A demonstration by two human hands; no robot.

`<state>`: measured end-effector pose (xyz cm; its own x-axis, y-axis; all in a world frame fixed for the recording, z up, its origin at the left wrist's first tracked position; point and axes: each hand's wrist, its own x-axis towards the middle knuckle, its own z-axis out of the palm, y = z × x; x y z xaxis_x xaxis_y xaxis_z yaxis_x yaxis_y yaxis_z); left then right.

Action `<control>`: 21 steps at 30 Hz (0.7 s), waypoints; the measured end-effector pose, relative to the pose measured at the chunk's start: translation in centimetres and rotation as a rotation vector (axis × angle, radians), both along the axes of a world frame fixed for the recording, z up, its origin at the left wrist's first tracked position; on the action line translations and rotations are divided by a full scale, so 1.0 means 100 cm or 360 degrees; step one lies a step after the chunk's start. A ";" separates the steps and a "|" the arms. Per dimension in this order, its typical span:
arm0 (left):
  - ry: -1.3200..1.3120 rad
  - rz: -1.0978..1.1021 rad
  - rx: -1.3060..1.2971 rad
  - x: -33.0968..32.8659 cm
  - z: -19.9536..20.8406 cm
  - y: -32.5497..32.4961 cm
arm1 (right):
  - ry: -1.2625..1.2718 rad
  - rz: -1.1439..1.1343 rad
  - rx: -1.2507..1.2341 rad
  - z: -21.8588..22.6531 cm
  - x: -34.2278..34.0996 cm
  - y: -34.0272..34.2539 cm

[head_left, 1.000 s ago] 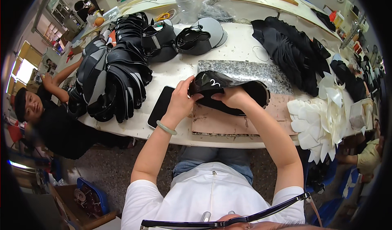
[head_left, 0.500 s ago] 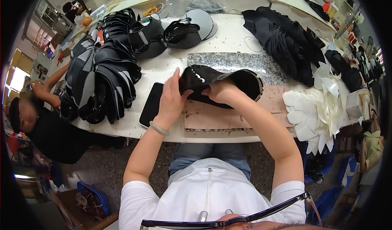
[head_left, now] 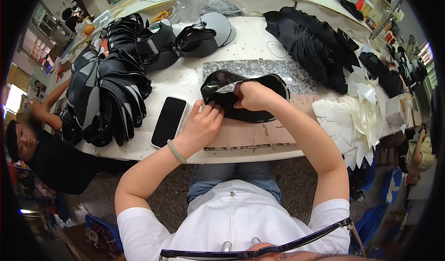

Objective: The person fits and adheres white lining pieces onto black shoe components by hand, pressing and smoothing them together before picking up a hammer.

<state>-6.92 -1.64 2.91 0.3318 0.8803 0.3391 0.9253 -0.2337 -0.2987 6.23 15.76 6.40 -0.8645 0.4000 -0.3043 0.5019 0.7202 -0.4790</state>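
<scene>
A glossy black shoe upper (head_left: 218, 82), curved into an open loop, rests over a stone slab and a pinkish board in front of me. My right hand (head_left: 257, 95) is closed in a fist at its opening, gripping it with the thumb bent inward. At its near left edge, my left hand (head_left: 203, 124) has the fingers bent against the material, apparently pinching it; the fingertips are partly hidden. A pale green bangle circles my left wrist. Just left of that hand lies a phone (head_left: 169, 121) with a dark screen.
Stacked black and grey shoe uppers (head_left: 116, 85) crowd the left, with more uppers (head_left: 204, 38) farther back. Black cut pieces (head_left: 306, 43) and white pieces (head_left: 347, 119) lie to the right. The speckled slab (head_left: 296, 78) adjoins the pinkish board (head_left: 259, 136). A co-worker (head_left: 41, 154) is at the left.
My left hand has come down from the upper's left end to its near edge, fingers now bent. The right hand has turned into a tighter fist at the opening. The view has shifted slightly.
</scene>
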 end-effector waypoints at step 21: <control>-0.0236 0.0000 -0.0179 0.017 0.008 0.000 | -0.0393 0.0187 -0.0110 0.016 -0.012 0.014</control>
<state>-5.26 -1.65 3.71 0.2856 0.9154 0.2838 0.9572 -0.2580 -0.1311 5.03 17.20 8.02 -0.8000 0.2727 -0.5344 0.5246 0.7502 -0.4025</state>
